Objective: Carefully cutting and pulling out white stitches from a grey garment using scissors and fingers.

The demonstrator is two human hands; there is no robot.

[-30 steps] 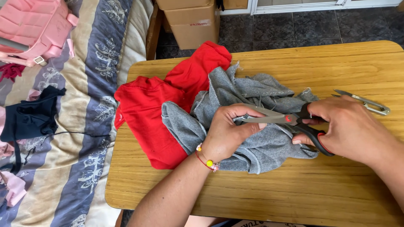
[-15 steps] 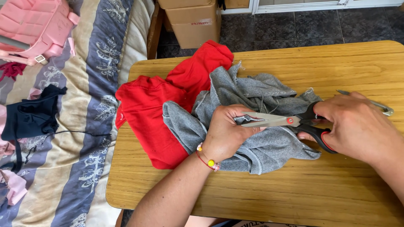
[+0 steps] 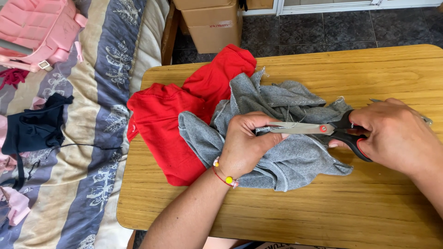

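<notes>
A crumpled grey cloth (image 3: 295,159) lies on a wooden table (image 3: 369,207), partly over a red garment (image 3: 170,124). My left hand (image 3: 244,143) pinches a fold of the grey cloth near its middle. My right hand (image 3: 397,133) holds black-handled scissors (image 3: 323,130) with a red pivot; the blades are closed and point left into the fold by my left fingers. A red bracelet with beads sits on my left wrist.
A small metal tool (image 3: 422,117) peeks out behind my right hand. Left of the table is a bed with a striped cover (image 3: 87,184), a dark garment (image 3: 32,129) and a pink bag (image 3: 41,32). Cardboard boxes (image 3: 212,20) stand on the tiled floor.
The scissor blades have shut on the grey cloth and my right hand has drawn slightly closer to the left hand. The left hand keeps its pinch.
</notes>
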